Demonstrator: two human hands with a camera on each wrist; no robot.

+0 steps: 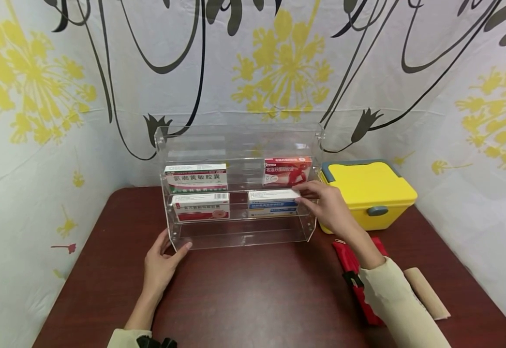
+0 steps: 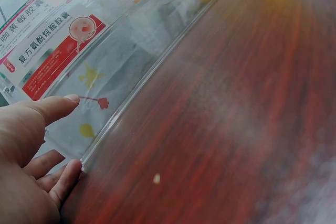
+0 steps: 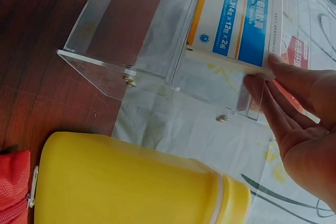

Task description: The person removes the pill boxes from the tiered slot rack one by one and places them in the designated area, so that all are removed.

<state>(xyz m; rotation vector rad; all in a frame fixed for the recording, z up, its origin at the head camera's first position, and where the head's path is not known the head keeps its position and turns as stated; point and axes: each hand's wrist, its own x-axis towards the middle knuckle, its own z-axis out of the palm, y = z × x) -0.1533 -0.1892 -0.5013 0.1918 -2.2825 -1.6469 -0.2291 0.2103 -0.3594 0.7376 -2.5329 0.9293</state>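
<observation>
Fingertips of the right hand [image 1: 329, 205] press the end of a blue box [image 1: 274, 202] on the middle tier of a clear rack [image 1: 240, 239], fingers nearly straight and close together, the thumb out of sight in the head view. The right-wrist view shows the pads [image 3: 281, 72] flat against the box's [image 3: 231, 17] corner, not pinching it. The left hand [image 1: 162, 258] steadies the rack's lower left corner, fingers relaxed and slightly spread, thumb [image 2: 58, 104] on the front wall and fingertips by the base edge.

Done well, by my reading, the step calls for a level, gentle push along the tier so the box stays square behind the front lip, while the left hand keeps the light rack from sliding on the table [image 1: 253, 299].

Three more boxes share the rack: a green box [image 1: 196, 177] and an orange box [image 1: 287, 170] on the tier above, and a red box [image 1: 201, 207] just left on the same tier, with a gap between it and the blue one. A hard shove could close that gap. A yellow case [image 1: 368, 193] sits close beside the rack's right wall, narrowing room for the wrist. A red pouch [image 1: 357, 278] and a tan roll [image 1: 427, 294] lie near the right sleeve, clear of the rack.
</observation>
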